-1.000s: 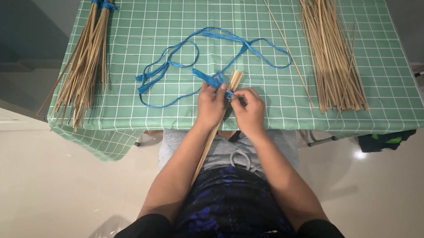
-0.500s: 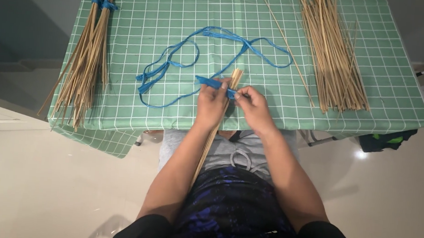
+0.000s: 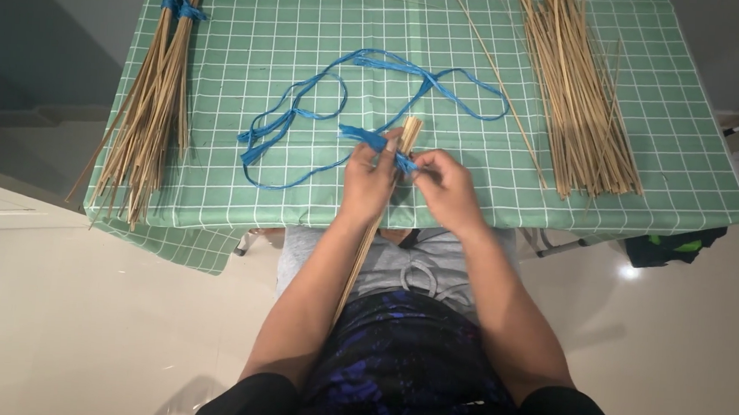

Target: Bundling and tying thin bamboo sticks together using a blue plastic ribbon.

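Far left on the green checked tablecloth (image 3: 224,70): a bundle of pale sticks (image 3: 149,100) already bound near its top with a blue tie (image 3: 177,3), fanning out toward the near edge. Further in, a long blue ribbon (image 3: 306,122) looping loosely across the cloth, its near end leading to the hands. At the near middle edge, left hand (image 3: 369,182) closed around a small bundle of sticks (image 3: 406,137), fingers wrapped over the stems just below the top end; the rest of that bundle slanting down off the table edge past the lap. Ribbon end (image 3: 365,135) now sticking out sideways to the left of the left hand's fingertips, flatter and further left than a second ago, when it sat bunched close against the stick tops. Right hand (image 3: 448,187) drawn slightly away to the right compared with a moment back, thumb and forefinger pinched shut on the ribbon just beside the sticks. Judged from that: a turn of ribbon being pulled snug round the small bundle, binding under way but no knot visible. Far right: a large loose heap of sticks (image 3: 577,92), untied, with one stray stick (image 3: 497,79) lying diagonally between heap and ribbon.
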